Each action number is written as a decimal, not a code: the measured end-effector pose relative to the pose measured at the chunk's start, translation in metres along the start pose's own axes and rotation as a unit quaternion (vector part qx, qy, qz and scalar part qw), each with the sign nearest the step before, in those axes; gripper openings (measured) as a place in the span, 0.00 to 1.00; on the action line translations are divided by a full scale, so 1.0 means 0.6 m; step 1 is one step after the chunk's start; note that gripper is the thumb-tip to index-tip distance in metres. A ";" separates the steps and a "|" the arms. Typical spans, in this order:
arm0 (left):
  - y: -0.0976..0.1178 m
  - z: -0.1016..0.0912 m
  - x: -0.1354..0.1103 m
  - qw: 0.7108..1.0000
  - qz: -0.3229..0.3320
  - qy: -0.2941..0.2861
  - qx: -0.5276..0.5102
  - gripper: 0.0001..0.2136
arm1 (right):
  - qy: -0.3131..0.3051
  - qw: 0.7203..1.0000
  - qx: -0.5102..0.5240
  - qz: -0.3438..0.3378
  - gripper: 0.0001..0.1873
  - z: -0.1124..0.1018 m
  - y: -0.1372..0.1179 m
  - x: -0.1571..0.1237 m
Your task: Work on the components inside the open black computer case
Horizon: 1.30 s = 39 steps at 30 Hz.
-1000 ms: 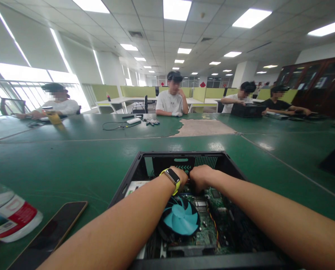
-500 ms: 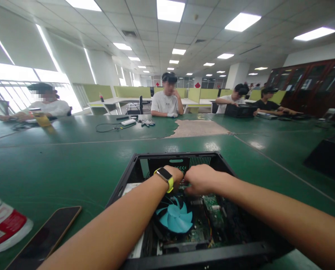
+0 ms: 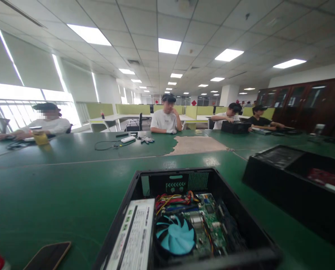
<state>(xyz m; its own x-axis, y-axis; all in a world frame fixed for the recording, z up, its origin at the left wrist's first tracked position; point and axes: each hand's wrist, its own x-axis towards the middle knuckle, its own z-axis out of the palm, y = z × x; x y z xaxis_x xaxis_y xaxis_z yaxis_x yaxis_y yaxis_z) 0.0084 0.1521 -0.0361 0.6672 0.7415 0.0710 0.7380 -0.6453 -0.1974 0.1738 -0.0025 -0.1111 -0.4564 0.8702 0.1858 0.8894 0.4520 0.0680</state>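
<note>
An open black computer case [image 3: 128, 204] stands on the green table [image 3: 57, 187] right in front of me. Inside it lie a white-labelled power supply [image 3: 135, 234] on the left, a blue cooler fan [image 3: 174, 236] in the middle, a green motherboard [image 3: 212, 221] on the right, and a bundle of coloured wires [image 3: 170, 200] near the back wall. Neither my left hand nor my right hand shows in the view.
A phone [image 3: 48, 257] lies face up at the front left. A second black case [image 3: 293, 180] stands to the right. Across the table sit several people; a cable and white device [image 3: 127, 139] and a yellow cup [image 3: 40, 137] lie near them.
Both my hands, which were reaching into the back of the case a second ago, have pulled out of view. The camera tilted up and right, revealing the second case.
</note>
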 end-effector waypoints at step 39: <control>0.020 -0.088 -0.113 0.974 0.068 0.184 -0.110 0.10 | -0.170 0.950 0.203 0.168 0.33 -0.189 0.082 0.018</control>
<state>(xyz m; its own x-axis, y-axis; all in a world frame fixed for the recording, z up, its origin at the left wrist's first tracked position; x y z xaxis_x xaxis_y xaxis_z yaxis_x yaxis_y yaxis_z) -0.0224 0.0843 0.0081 0.7220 0.5556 0.4122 0.6162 -0.7873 -0.0181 0.2158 0.0068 0.0056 -0.1915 0.9603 -0.2027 0.9351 0.1158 -0.3349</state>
